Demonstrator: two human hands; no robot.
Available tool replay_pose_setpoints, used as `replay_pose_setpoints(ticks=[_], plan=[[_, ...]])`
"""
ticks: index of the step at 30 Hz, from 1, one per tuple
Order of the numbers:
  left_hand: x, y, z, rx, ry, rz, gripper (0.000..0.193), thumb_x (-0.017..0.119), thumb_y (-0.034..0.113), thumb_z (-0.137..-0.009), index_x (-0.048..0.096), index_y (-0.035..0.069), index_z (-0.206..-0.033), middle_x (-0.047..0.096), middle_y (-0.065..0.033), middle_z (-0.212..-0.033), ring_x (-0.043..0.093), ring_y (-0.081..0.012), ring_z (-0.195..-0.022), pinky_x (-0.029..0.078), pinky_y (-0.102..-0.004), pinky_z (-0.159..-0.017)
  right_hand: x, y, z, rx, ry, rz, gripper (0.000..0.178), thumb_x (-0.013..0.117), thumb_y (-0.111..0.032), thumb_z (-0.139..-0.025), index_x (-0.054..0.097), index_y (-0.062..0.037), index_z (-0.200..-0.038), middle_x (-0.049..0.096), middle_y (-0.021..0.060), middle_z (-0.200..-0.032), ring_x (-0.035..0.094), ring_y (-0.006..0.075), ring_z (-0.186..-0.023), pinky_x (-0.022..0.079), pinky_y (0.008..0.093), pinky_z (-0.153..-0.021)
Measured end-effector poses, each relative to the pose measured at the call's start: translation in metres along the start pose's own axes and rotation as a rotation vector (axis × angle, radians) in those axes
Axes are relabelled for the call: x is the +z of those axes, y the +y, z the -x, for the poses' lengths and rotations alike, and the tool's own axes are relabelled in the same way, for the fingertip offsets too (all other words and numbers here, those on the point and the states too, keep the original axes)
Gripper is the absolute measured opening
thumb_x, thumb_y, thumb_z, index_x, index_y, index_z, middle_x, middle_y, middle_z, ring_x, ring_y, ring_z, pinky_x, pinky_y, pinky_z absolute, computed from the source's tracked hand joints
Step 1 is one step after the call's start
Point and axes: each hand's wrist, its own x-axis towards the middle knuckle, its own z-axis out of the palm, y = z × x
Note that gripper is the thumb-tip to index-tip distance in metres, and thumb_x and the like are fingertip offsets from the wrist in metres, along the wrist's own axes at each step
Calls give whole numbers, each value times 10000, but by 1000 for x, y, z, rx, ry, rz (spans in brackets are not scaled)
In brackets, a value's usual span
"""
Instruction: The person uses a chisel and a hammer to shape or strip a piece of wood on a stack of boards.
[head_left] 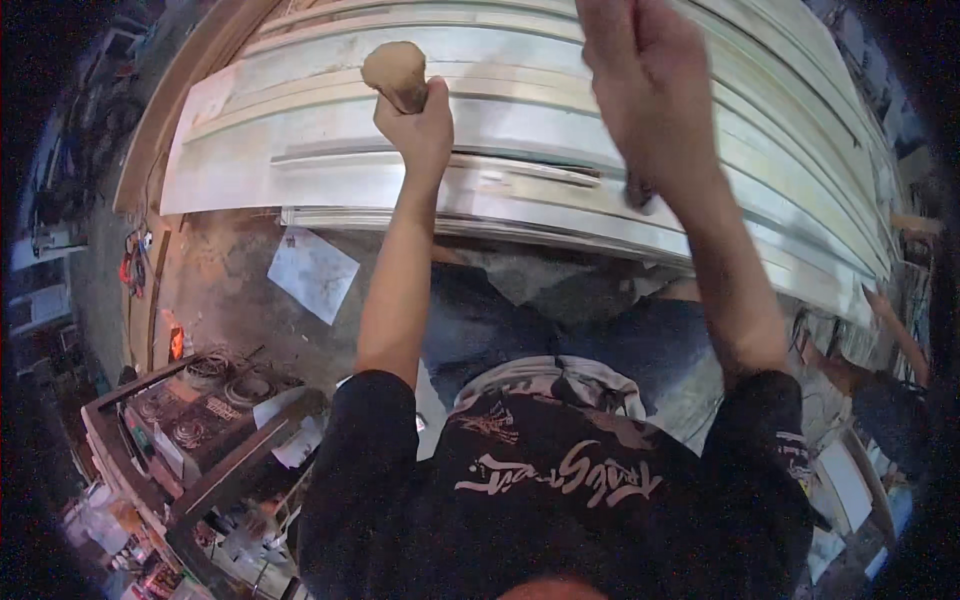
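Over the pale boards, my left hand [418, 130] is closed round the stem of a tool with a broad, tan, rounded top [394, 68]; its lower end is hidden. My right hand [650, 90] is raised farther up and to the right, blurred by motion. Its fingers look curled in a fist, and a dark rod-like end [639, 194] shows just below it, by the wrist. What that end belongs to is mostly hidden. Beneath both hands lie long, whitish wooden boards [230, 150], with a few thin strips [530, 172] on top near the closer edge.
A sheet of paper [313, 272] lies on the floor at left. Near it stands a dark wooden frame [240, 465] with coils of wire [250, 385]. A red-handled tool [128, 268] is at far left. Another person's dark-clothed body [890, 415] is at the right edge.
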Motion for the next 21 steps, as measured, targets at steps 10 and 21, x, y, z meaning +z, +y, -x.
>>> replay_pose_setpoints(ticks=[10, 21], plan=[[6, -27, -2, -34, 171, -122, 296, 833, 162, -788, 582, 36, -695, 579, -14, -690, 490, -107, -597, 453, -290, -550, 108, 209, 110, 250, -45, -129, 285, 479, -240, -997, 646, -12, -1034, 643, 203, -854, 628, 349, -781, 488, 439, -721], [2, -19, 4, -135, -97, 206, 259, 739, -10, -807, 503, 95, -836, 514, 9, -684, 383, -60, -495, 307, -222, -439, 86, 181, 110, 457, -230, 109, 483, 380, -437, -1001, 593, -42, -823, 627, 201, -734, 614, 433, -748, 459, 547, -696]])
